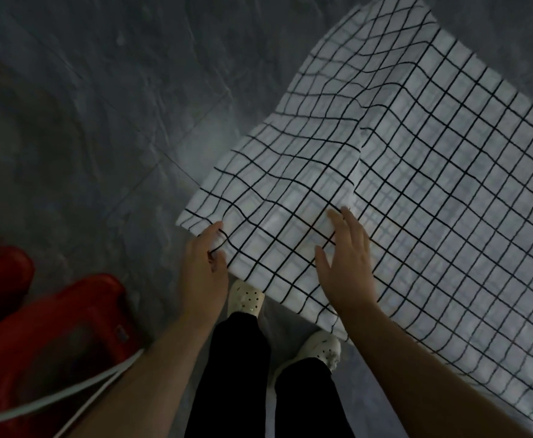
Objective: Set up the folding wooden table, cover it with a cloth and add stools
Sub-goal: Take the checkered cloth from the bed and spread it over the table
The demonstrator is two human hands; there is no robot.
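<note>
Cloth (white, black grid), rumpled

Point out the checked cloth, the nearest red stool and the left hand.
checked cloth [432,184]: head view, on its flat middle area.
nearest red stool [31,349]: head view, on its red top.
left hand [201,270]: head view, on the back of the hand.

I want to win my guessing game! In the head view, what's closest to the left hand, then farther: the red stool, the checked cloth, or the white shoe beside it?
1. Checked cloth: the left hand grips its near edge.
2. White shoe: on the floor, just right of the wrist.
3. Red stool: farther off, at the lower left.
</note>
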